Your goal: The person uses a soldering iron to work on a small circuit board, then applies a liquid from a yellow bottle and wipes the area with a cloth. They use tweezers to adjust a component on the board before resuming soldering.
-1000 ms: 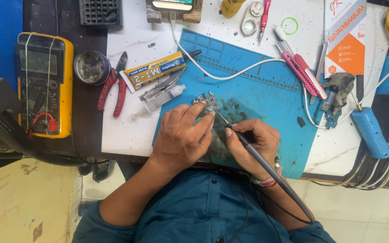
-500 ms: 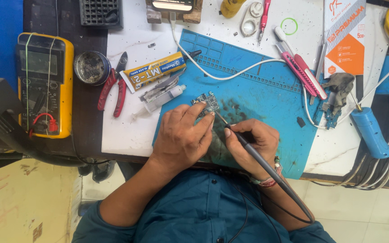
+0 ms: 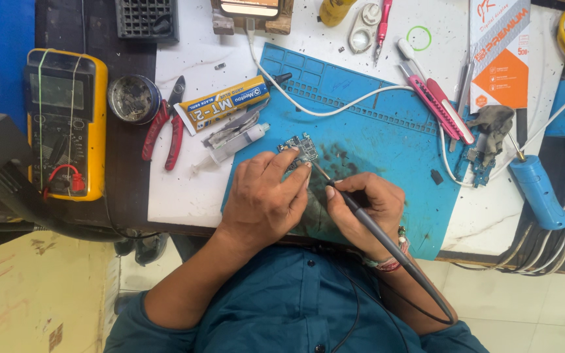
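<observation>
A small green circuit board (image 3: 300,148) lies on a blue work mat (image 3: 387,140). My left hand (image 3: 263,196) rests on the mat, its fingertips pressing the board's near edge and holding it down. My right hand (image 3: 367,209) grips a black soldering iron (image 3: 361,209) like a pen. The iron's thin metal tip points up-left and meets the board next to my left fingertips. Its black cord runs back over my right forearm and blue shirt.
Left of the mat lie a syringe (image 3: 233,145), a yellow glue box (image 3: 223,104), red-handled pliers (image 3: 165,124), a round tin (image 3: 134,98) and a yellow multimeter (image 3: 67,124). A white cable (image 3: 341,108) crosses the mat. Pink cutters (image 3: 439,108) and a blue cylindrical tool (image 3: 539,189) lie right.
</observation>
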